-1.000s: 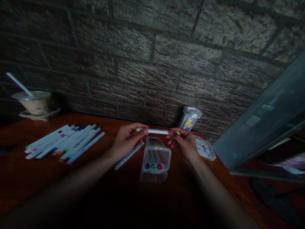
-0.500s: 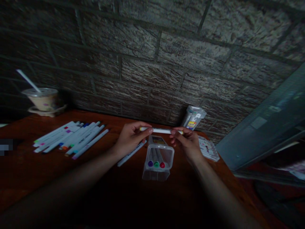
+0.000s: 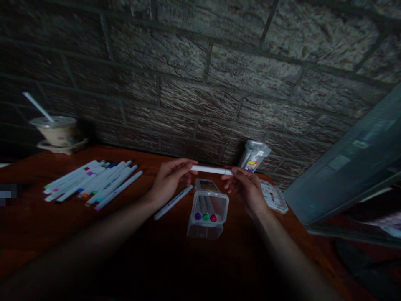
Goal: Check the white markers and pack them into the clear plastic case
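A white marker (image 3: 211, 169) lies crosswise in the air, pinched at one end by my left hand (image 3: 171, 177) and at the other by my right hand (image 3: 247, 184). Just below it, a clear plastic case (image 3: 205, 230) rests on the table with its front open toward me. Inside the case are three markers (image 3: 205, 216) with purple, green and red ends. Beside the case, under my left hand, one loose marker (image 3: 173, 202) lies slanted on the wood.
Several white markers (image 3: 103, 179) are heaped on the left of the wooden table (image 3: 125, 225). A lidded drink cup (image 3: 58, 129) with a straw stands behind them. Against the brick wall is another clear case (image 3: 254, 154); a flat patterned pack (image 3: 272, 195) lies to its right.
Both hands have shifted their grip outward to the marker's ends, so more of its white barrel shows and its yellow ends are now covered. The case and other markers have stayed put.
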`<state>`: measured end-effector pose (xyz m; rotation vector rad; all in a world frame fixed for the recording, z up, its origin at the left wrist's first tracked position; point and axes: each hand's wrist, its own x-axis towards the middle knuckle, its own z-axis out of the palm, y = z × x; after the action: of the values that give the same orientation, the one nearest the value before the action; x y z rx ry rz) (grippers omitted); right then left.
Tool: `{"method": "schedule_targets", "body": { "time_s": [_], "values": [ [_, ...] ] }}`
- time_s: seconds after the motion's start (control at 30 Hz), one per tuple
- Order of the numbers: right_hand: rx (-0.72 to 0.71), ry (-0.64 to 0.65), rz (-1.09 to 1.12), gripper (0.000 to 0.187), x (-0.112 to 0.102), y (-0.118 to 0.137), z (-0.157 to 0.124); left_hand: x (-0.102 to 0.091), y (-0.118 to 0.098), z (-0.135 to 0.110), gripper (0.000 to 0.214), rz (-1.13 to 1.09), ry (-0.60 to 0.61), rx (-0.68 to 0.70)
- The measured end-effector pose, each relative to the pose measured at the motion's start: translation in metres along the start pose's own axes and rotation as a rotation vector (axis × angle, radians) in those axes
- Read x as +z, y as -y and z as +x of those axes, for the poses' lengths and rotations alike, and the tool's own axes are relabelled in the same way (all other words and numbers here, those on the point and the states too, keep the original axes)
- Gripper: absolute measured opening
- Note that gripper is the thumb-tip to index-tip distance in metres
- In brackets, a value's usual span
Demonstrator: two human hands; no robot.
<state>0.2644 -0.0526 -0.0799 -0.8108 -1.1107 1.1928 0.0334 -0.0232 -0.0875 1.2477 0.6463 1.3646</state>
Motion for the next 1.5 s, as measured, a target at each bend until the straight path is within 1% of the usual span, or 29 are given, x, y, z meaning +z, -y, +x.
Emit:
{"method": "schedule_targets", "body": {
  "time_s": [0.3,0.73,1.03,1.17,1.37,1.5],
  "values": [
    [0.002,0.018,0.034,0.023,-0.0007,-0.0007,0.0008,-0.0013,-0.0011,-0.0007,0.026,-0.058,-0.02,0.003],
    [0.002,0.012,0.019,0.024,-0.002,0.0012,0.0009,-0.0035,-0.0007,0.0005,0.028,-0.066,0.0,0.017],
    [0.01,0.031,0.04,0.021,-0.0011,0.0027,0.0007,-0.0034,-0.0036,-0.0013,0.026,-0.128,0.02,0.013],
    [0.014,0.02,0.043,0.024,-0.0019,0.0012,0.001,-0.0034,-0.0042,-0.0017,0.026,-0.13,0.021,0.014],
    [0.001,0.001,0.042,0.026,-0.0017,-0.0006,0.0021,-0.0031,-0.0018,-0.0005,0.028,-0.083,0.011,0.015],
    [-0.033,0.001,0.001,0.03,-0.0024,-0.002,0.0031,-0.0028,0.0028,-0.0001,0.03,0.023,-0.006,0.042]
  ]
}}
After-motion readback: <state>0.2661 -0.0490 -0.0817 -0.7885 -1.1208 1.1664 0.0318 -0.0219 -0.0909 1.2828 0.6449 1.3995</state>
